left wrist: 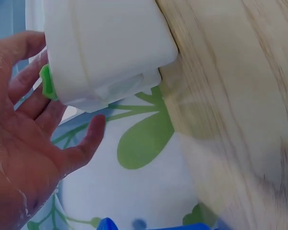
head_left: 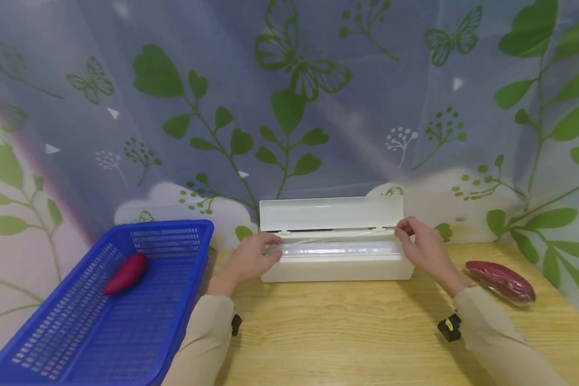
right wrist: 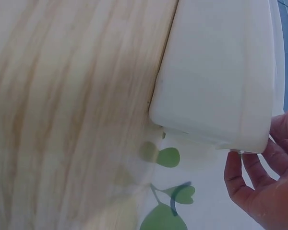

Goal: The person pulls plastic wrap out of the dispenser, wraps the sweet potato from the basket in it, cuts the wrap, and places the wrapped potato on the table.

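Observation:
A white cling film dispenser stands on the table with its lid raised at the back. The clear roll of cling film lies across its inside. My left hand is at the dispenser's left end, thumb and fingers apart by the end of the roll. In the left wrist view its fingers reach behind the casing, near a green tab. At the right end, my right hand pinches the film's edge between thumb and forefinger. The right wrist view hides those fingertips partly behind the casing.
To the left is a blue plastic basket holding a purple-red, tapered sweet potato. A similar sweet potato in clear wrap lies beyond my right forearm on the wooden table. A leaf-patterned curtain hangs right behind the dispenser.

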`<state>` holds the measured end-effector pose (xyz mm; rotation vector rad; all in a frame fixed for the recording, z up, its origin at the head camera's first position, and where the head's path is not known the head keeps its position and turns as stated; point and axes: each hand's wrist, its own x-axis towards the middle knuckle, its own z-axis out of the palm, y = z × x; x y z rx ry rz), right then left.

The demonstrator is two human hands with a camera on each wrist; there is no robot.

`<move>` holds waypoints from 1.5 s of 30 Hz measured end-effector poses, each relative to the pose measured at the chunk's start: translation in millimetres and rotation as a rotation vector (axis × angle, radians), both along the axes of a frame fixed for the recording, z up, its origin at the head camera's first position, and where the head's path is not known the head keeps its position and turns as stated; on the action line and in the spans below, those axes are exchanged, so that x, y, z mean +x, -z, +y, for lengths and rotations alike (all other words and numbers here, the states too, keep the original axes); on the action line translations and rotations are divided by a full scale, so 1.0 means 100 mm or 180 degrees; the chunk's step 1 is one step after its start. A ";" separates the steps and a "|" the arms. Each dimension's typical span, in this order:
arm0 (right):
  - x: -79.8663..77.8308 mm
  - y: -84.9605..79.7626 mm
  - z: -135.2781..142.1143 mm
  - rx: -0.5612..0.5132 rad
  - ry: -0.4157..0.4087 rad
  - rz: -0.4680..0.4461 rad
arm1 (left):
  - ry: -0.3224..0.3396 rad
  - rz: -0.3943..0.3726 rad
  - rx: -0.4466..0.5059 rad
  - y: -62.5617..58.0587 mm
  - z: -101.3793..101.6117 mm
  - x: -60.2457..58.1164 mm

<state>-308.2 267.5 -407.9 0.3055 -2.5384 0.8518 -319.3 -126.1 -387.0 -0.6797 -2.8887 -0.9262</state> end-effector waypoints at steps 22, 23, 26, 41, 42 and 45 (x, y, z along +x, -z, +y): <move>0.07 0.02 -0.06 -0.0905 -0.0018 -0.0052 | -0.0677 0.0465 0.1043 0.08 0.09 -0.08; 0.07 0.02 -0.07 -0.0991 -0.0050 -0.0015 | -0.0661 0.0462 0.1068 0.07 0.10 -0.08; 0.07 0.01 -0.08 -0.1193 -0.0134 0.0046 | -0.0596 0.0456 0.1103 0.06 0.11 -0.08; 0.09 -0.10 -0.07 -0.2007 -0.0588 0.0176 | -0.0342 0.0560 0.1724 -0.03 0.12 -0.10; 0.09 -0.10 -0.06 -0.2075 -0.0654 0.0183 | -0.0329 0.0521 0.1784 -0.04 0.12 -0.09; 0.09 -0.12 -0.05 -0.2226 -0.0819 0.0159 | -0.0299 0.0385 0.1956 -0.07 0.13 -0.07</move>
